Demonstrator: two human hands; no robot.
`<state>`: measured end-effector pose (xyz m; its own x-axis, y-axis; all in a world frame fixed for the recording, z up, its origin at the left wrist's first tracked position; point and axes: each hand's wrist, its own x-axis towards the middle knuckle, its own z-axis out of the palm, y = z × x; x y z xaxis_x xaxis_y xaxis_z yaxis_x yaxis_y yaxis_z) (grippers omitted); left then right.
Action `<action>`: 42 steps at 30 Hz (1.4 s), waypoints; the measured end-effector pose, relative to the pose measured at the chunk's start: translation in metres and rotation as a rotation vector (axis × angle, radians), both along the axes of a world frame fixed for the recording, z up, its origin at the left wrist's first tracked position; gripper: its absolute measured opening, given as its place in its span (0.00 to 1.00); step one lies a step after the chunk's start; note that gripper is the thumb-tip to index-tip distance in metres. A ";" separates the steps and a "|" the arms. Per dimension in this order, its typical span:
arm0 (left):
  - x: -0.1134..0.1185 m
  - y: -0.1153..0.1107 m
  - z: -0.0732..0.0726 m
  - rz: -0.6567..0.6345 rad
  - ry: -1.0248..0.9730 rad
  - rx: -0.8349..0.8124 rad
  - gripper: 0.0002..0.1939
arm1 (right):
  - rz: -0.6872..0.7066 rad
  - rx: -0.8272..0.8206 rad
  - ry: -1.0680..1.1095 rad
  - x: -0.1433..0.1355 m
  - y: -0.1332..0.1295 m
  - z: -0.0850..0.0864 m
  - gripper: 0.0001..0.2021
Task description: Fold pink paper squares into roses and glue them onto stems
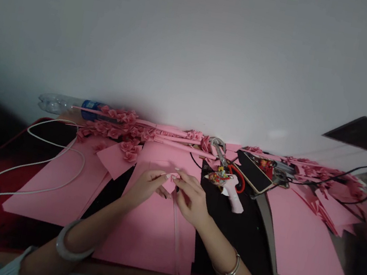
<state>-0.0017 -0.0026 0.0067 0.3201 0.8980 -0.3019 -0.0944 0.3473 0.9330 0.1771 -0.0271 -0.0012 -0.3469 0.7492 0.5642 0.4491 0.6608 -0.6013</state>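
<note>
Between my two hands is a small piece of pink paper [170, 183], partly hidden by the fingers. My left hand [149, 187] pinches its left side with thumb and forefinger. On the other side, the fingers of my right hand [191, 197] grip its upper right edge. Both hands hover over a stack of pink paper sheets [147, 240] at the middle of the table. A thin pink strip [175, 238] lies on that stack, below the right hand. To the right of my hands rests a pink glue gun [233, 194] with a colourful patterned front.
Pink paper flowers [130, 133] line the wall, beside a clear plastic bottle [59, 104]. Scissors [219, 152], a phone [253, 172] and orange-handled pliers [238, 178] lie right of centre. A white cable [47, 161] loops over left-hand sheets. More pink sheets [306, 244] lie right.
</note>
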 end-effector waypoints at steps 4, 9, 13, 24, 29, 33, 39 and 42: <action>-0.001 0.001 0.001 -0.001 -0.014 -0.011 0.16 | 0.015 -0.008 -0.008 0.000 0.000 -0.001 0.24; -0.001 0.001 0.000 -0.026 -0.008 0.008 0.16 | 0.010 -0.018 0.000 0.000 0.001 -0.001 0.24; -0.003 0.000 0.001 -0.062 0.006 0.075 0.15 | 0.005 -0.033 0.036 0.001 0.002 -0.001 0.23; -0.002 -0.003 0.002 -0.122 0.005 0.104 0.23 | -0.185 -0.275 0.205 0.001 0.001 0.005 0.08; 0.000 -0.008 0.002 -0.224 0.020 0.096 0.28 | -0.123 -0.402 0.091 0.001 0.005 0.006 0.04; 0.000 -0.009 -0.005 -0.253 0.027 0.136 0.32 | -0.005 -0.469 -0.005 0.001 0.008 0.007 0.13; -0.002 -0.007 -0.011 -0.264 0.027 0.170 0.29 | 0.036 -0.490 0.026 0.003 0.007 0.006 0.21; -0.001 -0.006 -0.008 -0.228 0.038 0.159 0.26 | 0.000 -0.475 0.047 0.002 0.007 0.005 0.22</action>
